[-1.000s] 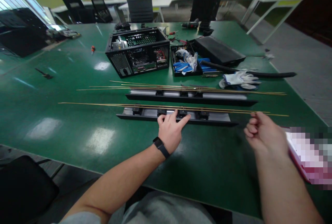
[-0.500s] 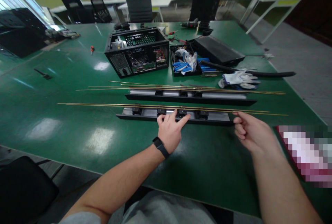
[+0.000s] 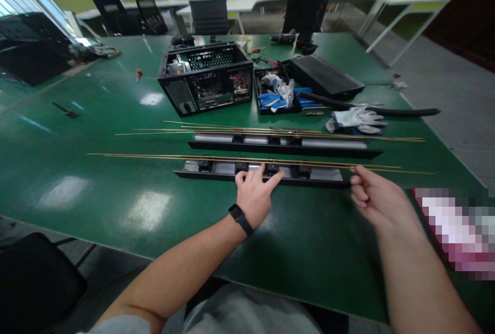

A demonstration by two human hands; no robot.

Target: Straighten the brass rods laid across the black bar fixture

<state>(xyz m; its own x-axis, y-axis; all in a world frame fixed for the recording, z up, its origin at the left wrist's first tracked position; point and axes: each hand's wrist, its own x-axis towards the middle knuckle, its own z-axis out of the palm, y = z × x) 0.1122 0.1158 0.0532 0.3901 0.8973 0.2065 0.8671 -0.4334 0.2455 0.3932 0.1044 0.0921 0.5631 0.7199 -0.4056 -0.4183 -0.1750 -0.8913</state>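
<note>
Across the near black-and-silver rail [image 3: 327, 174] lie long thin brass-coloured rods [image 3: 174, 157]. Dark blocks [image 3: 204, 164] sit along that rail beneath the rods. My left hand [image 3: 253, 192], with a black watch on the wrist, rests at the rail's middle with its fingers spread. Beyond the right end of the rail, my right hand [image 3: 373, 195] pinches one brass rod between thumb and forefinger, the other fingers curled. Behind lies a second similar rail [image 3: 332, 143], with more thin rods across its top.
An open black computer case [image 3: 204, 84] stands behind the rails. To its right are a tray of gloves [image 3: 278, 92], a flat black panel [image 3: 327, 73], a black tube [image 3: 410, 111] and white gloves [image 3: 358, 117]. A dark chair [image 3: 38, 277] stands at front left.
My right hand has shifted slightly to the right, and the pinched rod's right tip reaches a little farther out. My left hand stays on the near rail.
</note>
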